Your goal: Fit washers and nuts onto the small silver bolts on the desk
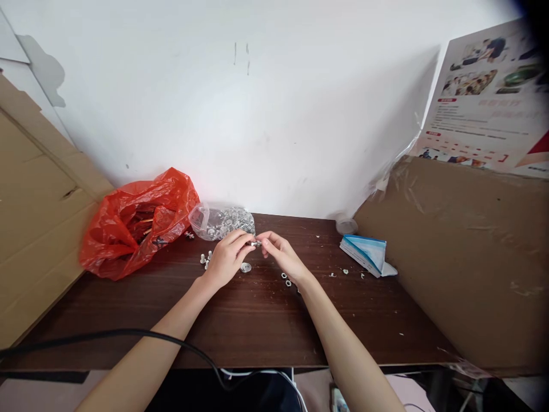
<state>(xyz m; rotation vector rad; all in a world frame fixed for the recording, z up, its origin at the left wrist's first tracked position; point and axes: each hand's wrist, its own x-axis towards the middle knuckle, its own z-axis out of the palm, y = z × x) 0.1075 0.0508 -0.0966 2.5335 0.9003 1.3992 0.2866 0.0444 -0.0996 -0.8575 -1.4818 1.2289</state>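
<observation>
Over the middle of the table, my left hand [229, 257] is closed in a pinch on a small silvery metal part [254, 244]. My right hand [281, 254] pinches the other end of that part, its thumb and forefinger meeting it from the right. Fingers hide much of the part, so its exact kind does not show. Just below the left fingertips lies a round metal disc [246, 267]. Several small white headed pieces [203, 259] stand left of my left hand. Near my right wrist are a few nut-like rings [288, 283].
A red plastic bag [115, 229] and a clear bag of small metal parts [218, 223] sit at the back left. Toward the right lie a blue-and-white packet [364, 254] and a clear cup [345, 225]. Cardboard walls flank the brown table [257, 332]; a black cable [128, 332] crosses in front.
</observation>
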